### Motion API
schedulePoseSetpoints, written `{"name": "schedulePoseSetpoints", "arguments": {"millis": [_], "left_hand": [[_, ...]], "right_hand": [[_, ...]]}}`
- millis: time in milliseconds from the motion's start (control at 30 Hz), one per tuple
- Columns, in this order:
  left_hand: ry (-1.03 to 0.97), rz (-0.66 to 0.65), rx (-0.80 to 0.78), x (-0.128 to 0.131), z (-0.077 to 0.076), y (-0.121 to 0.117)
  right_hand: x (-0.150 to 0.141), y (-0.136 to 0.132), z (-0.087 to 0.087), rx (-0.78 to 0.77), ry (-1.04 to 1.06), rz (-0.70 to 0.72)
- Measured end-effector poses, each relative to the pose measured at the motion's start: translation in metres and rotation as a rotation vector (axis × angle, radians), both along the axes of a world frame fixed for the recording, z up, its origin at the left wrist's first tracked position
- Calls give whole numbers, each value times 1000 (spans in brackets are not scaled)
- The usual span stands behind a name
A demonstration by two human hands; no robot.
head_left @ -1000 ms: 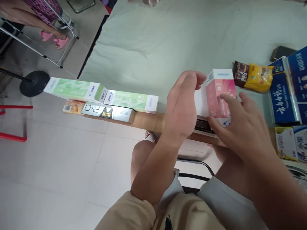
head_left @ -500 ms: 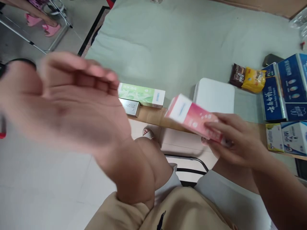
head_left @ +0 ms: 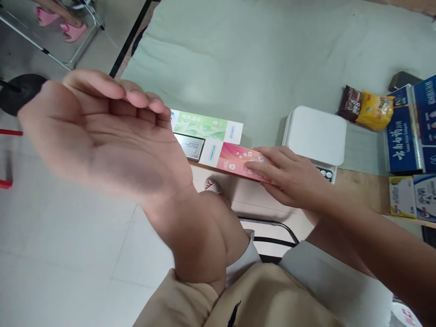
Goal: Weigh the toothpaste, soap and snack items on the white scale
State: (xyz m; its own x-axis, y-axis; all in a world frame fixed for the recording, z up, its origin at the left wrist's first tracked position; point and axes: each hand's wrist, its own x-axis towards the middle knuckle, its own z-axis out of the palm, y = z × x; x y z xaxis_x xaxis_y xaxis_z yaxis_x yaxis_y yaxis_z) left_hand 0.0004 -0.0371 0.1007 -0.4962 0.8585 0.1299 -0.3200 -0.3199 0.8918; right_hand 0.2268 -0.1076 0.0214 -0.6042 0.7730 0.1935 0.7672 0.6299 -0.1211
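Held up over the left side, my left hand (head_left: 132, 141) is open, palm toward me with the fingers slightly bent and nothing in it. My right hand (head_left: 289, 175) grips the right end of a long pink toothpaste box (head_left: 235, 159) with white flowers and a white end. That box lies at the table's front edge, its left end against a small silver box (head_left: 190, 146). Just behind them is a green toothpaste box (head_left: 211, 128), partly hidden by my left fingers.
A white kitchen scale (head_left: 316, 134) stands behind my right wrist. Farther right are brown and yellow snack packets (head_left: 374, 111), blue boxes (head_left: 403, 141) and a yellow-white box (head_left: 402, 195). Green cloth (head_left: 259, 59) covers the table. Another person's feet in pink slippers (head_left: 73, 32) show at upper left.
My right hand has brought the pink toothpaste box left and down to the table edge, beside the silver box. My left hand stays raised and open.
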Motion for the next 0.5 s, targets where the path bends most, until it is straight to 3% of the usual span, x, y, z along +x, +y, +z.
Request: {"name": "schedulePoseSetpoints", "arguments": {"millis": [100, 233, 500], "left_hand": [[-103, -82, 27, -3, -9, 5], [-61, -124, -22, 0, -17, 12], [-130, -170, -225, 18, -17, 23]], "right_hand": [[4, 2, 2, -14, -19, -6], [8, 5, 7, -29, -106, 21], [-5, 6, 5, 14, -205, -75]]}}
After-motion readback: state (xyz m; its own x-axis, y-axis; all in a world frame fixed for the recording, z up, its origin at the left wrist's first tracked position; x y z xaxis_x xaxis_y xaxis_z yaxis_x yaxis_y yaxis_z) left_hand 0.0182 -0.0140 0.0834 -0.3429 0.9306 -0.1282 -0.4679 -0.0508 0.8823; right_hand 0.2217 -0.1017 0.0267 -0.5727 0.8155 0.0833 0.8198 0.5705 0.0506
